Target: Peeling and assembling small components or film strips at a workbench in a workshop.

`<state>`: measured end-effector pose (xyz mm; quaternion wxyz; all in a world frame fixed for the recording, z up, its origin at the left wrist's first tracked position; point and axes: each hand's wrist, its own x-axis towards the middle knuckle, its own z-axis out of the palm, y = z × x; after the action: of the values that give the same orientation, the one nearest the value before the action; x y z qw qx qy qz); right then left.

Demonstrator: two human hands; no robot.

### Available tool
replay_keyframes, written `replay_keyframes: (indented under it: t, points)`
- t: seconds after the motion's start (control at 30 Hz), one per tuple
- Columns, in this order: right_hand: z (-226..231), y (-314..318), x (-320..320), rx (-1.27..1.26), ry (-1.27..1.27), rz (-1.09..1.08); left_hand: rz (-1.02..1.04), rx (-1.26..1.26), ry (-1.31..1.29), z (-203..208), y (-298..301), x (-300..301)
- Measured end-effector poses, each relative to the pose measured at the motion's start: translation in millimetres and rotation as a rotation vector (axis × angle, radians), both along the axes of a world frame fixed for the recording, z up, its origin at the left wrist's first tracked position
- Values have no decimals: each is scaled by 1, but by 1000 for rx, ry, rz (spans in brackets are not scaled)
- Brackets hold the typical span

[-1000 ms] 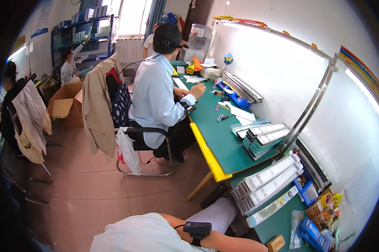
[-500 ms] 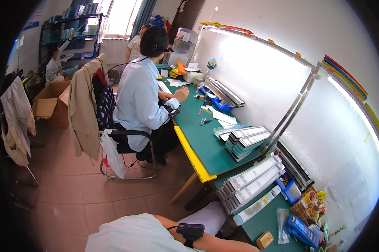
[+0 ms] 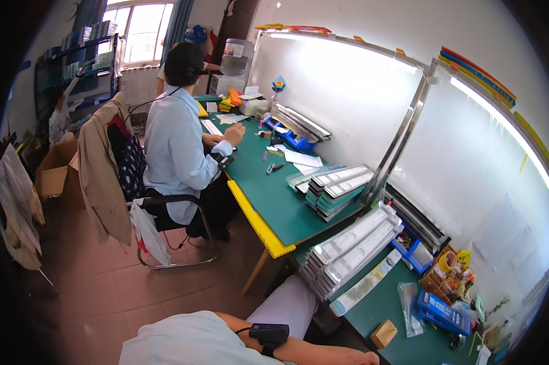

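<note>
From the lower edge my left forearm reaches right, wearing a black strapped-on device (image 3: 269, 333). Only the edge of my left hand (image 3: 368, 358) shows at the bottom of the picture, and its fingers are cut off from sight. Nearest to it is a small wooden block (image 3: 384, 334) on the green table (image 3: 361, 322). A long, flat printed package (image 3: 367, 283) and stacks of long clear-lidded cases (image 3: 350, 246) lie farther along the table. My right hand is out of the picture.
Clear plastic packaging (image 3: 411, 309), a blue box (image 3: 443, 313) and a basket of odds and ends (image 3: 440, 277) stand at the right. At the adjoining table a co-worker (image 3: 180, 140) sits on a chair. More stacked cases (image 3: 335, 191) lie there.
The view has turned, so the room sits farther left in it. More of my left hand's edge shows beside the wooden block. The co-worker's hands stay over the other table.
</note>
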<state>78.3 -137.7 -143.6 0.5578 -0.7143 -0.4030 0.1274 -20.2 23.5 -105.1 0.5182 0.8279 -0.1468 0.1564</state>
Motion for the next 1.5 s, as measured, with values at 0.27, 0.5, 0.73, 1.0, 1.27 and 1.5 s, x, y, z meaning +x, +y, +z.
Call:
replay_keyframes:
  t: [0.27,0.5,0.73,1.0,1.27,1.5]
  points:
    - [9,17,7,-135,-185,-123,88,72,-42,-25,5,28]
    - [-1,22,31,-166,-298,-165,121,-123,178,-36,7,57]
    - [-23,15,58,-189,-341,-191,108,-163,186,-74,2,97]
    - [-42,1,88,-293,-290,-242,36,-112,254,-92,-5,133]
    - [-43,0,94,-401,-271,-376,-75,-201,319,-101,-5,159]
    - [-46,-8,77,-360,-349,-326,-55,-251,117,-93,-4,137]
